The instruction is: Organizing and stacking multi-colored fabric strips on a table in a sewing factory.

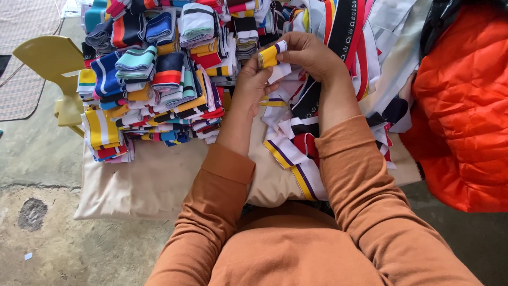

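Folding a striped knit band
Left hand [254, 85] & right hand [312, 55] both pinch the yellow band [270, 55], just right of the folded stack [159, 79]; she'd best keep edges flush, fold tight.

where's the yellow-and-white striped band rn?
Head view, top centre: the yellow-and-white striped band is pinched between the left hand and right hand, just right of the stack of folded bands.

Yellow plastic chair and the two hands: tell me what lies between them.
In the head view, stacks of folded striped knit bands fill the stretch between the yellow plastic chair and the left hand and right hand, resting on a beige cloth.
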